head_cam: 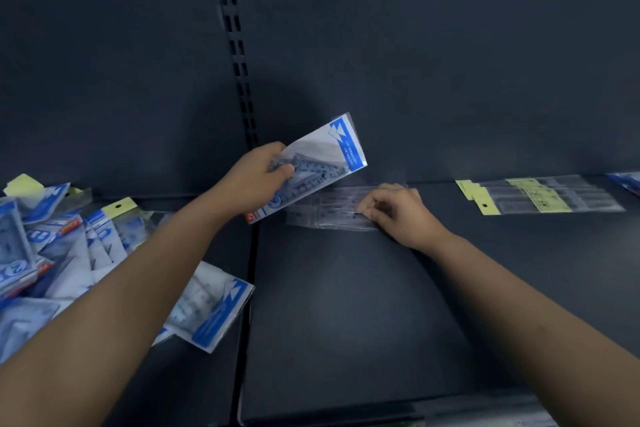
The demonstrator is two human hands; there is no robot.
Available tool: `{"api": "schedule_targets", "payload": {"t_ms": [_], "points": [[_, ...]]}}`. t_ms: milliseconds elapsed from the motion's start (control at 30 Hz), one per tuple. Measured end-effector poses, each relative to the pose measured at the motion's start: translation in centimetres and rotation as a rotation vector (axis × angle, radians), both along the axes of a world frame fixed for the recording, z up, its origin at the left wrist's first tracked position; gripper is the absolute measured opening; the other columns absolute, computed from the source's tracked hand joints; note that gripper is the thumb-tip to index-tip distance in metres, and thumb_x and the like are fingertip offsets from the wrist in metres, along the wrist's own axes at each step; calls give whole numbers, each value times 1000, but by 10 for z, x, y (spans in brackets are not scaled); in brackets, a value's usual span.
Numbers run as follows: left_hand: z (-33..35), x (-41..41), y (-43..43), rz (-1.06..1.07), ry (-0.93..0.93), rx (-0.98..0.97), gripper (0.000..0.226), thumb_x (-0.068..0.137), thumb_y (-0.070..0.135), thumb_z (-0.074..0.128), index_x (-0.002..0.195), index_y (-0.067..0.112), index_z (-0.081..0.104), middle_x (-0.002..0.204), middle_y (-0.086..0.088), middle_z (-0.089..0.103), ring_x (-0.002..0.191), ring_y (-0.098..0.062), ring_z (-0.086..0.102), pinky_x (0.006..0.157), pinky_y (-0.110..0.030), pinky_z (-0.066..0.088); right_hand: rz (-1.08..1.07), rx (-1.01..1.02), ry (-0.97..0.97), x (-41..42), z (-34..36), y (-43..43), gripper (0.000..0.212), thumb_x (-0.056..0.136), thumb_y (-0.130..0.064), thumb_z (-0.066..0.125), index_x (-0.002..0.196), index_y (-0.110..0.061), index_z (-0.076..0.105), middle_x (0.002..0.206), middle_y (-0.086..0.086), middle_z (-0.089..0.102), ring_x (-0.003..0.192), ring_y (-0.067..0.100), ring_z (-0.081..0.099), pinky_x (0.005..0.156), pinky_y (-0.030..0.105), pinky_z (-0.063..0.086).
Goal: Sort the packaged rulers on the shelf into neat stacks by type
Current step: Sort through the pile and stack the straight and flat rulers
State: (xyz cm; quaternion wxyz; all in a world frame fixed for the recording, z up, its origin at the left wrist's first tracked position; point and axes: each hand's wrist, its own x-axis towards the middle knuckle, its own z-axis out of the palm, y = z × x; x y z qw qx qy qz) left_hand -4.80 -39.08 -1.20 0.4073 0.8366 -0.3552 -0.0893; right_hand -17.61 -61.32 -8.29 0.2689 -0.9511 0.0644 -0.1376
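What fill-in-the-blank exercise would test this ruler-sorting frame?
The left hand grips a white packet with a ____ border, raised off the shelf.
The right hand grips a clear packet lying ____ on the shelf.
The neat stack beyond it has ____ header cards.
The jumbled pile lies ____ of the slotted upright.
Missing words: blue; flat; yellow; left.

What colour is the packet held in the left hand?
The packet is blue and white, seen in the head view.
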Motion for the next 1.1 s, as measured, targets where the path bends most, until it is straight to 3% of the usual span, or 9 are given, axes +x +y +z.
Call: {"api": "schedule_targets", "payload": {"t_ms": [100,233,333,367,467,567,700,1033,1100], "points": [[0,-1,-9,-73,19,57,11,98,16,51,91,20,58,96,-2,66,89,-17,63,76,-32,49,-45,42,-139,0,0,-8,7,90,-20,62,94,-26,64,92,-10,59,91,9,55,93,34,38],[7,0,-29,-197,11,134,10,98,16,52,89,18,57,91,-7,64,82,-22,59,76,-37,48,-163,686,-381,-13,22,-8,26,85,-18,57,110,-16,57,95,1,60,82,5,56,82,20,45],[9,-4,-54,-294,32,173,8,97,18,53,95,13,59,95,-18,67,82,-33,62,77,-47,51,-182,1050,-403,-25,30,-18,24,79,-18,56,103,-17,61,95,12,65,81,23,61,78,38,48],[9,-8,-65,-329,40,171,8,97,18,54,97,12,60,95,-20,68,82,-35,63,77,-48,52,-195,1048,-377,-31,32,-20,21,80,-17,61,101,-14,63,97,15,67,84,28,63,80,42,48],[11,-26,-98,-439,46,150,10,94,15,59,96,6,62,94,-18,67,79,-21,60,76,-42,50,-247,815,-298,-54,38,-34,18,81,-9,72,97,-3,66,90,11,71,79,17,65,76,29,52],[14,-45,-130,-504,98,139,5,92,13,62,88,16,64,80,5,66,73,-4,59,72,-26,47,-256,741,-232,-86,45,-57,18,81,-8,72,95,2,67,86,14,69,75,15,62,70,25,51],[17,-75,-178,-536,172,135,10,90,11,65,99,16,67,98,-1,74,94,-19,70,88,-36,55,-345,713,-254,-139,53,-102,15,80,-5,73,94,-2,69,89,14,72,75,15,66,71,26,53],[4,-234,-326,-474,231,80,17,82,12,75,98,9,69,88,-2,74,71,-8,67,70,-25,55,-391,660,-277,-296,45,-243,8,80,-8,74,85,-11,68,73,-5,70,65,7,62,64,19,50],[3,-267,-357,-467,232,90,12,86,8,70,98,6,68,85,-2,72,68,-6,65,69,-22,54,-431,632,-276,-326,46,-273,9,81,-11,74,86,-11,67,74,-5,71,65,9,64,67,24,52]]}}
